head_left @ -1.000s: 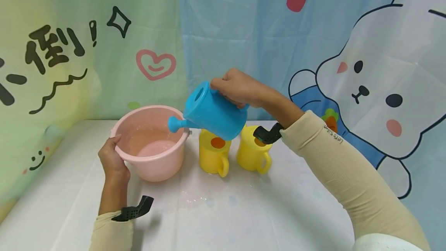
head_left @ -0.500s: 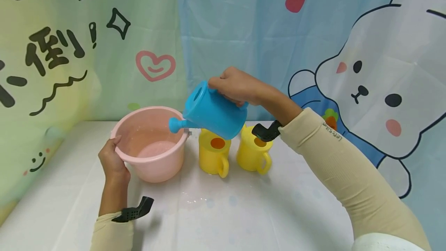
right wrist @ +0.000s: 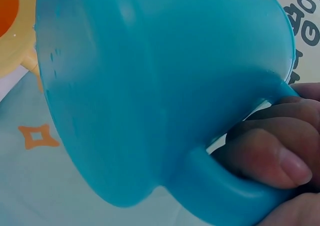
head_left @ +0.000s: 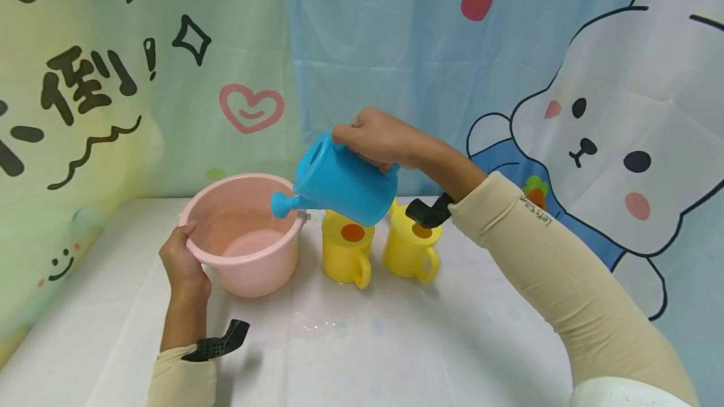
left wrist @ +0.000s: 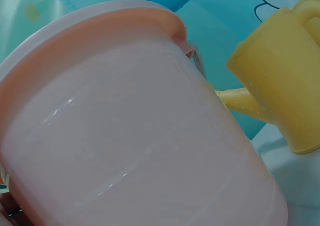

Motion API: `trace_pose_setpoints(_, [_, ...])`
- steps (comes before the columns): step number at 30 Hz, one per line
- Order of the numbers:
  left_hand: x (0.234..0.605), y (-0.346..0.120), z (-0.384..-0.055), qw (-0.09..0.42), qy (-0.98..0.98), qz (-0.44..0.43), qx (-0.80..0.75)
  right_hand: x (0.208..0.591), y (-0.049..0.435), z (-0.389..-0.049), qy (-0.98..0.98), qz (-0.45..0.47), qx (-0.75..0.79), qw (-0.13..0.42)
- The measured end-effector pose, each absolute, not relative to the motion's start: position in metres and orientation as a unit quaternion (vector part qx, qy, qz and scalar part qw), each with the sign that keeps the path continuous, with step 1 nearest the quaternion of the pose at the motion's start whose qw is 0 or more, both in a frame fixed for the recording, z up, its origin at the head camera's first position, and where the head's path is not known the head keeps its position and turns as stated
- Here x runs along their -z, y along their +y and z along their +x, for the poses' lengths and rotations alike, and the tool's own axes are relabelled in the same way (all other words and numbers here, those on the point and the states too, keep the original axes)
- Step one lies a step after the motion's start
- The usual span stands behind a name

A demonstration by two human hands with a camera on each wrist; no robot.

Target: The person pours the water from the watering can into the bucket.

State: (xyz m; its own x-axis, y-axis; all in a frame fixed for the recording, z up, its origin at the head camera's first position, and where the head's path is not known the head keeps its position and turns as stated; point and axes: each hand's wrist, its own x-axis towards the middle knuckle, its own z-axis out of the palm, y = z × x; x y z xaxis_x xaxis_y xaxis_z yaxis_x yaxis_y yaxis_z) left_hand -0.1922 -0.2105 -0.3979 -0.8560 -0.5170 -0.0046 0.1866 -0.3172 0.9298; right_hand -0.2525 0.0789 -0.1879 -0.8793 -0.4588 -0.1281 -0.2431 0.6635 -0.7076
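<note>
My right hand grips the handle of a blue watering can, its fingers curled through the loop in the right wrist view. The can is tilted left, with its spout over the right side of a pink basin. At the basin's left rim, my left hand holds on, thumb over the edge and fingers out of sight beneath. The basin leans slightly toward me, and water shows inside it. In the left wrist view the basin's outer wall fills most of the picture.
Two yellow watering cans, one beside the basin and another farther right, stand upright under the raised blue can. Water drops lie on the white tablecloth in front. A printed curtain hangs behind the table.
The blue watering can and my right hand have shifted very slightly left, still tilted over the basin. My left hand keeps its hold on the rim.
</note>
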Motion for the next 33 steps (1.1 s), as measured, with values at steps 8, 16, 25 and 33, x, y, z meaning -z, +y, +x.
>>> trace_pose_setpoints(8, [0.399,-0.210,-0.192,0.217,-0.551,0.156,0.791,0.184,0.076,-0.251,0.901,-0.190,0.362,0.147])
trace_pose_setpoints(16, [0.399,-0.211,-0.192,0.217,-0.554,0.157,0.789,0.183,0.075,-0.252,0.898,-0.189,0.370,0.148])
trace_pose_setpoints(25, [0.398,-0.211,-0.191,0.215,-0.562,0.155,0.784,0.182,0.073,-0.252,0.897,-0.195,0.367,0.152])
trace_pose_setpoints(33, [0.398,-0.212,-0.191,0.214,-0.554,0.153,0.790,0.176,0.074,-0.249,0.903,-0.200,0.354,0.138])
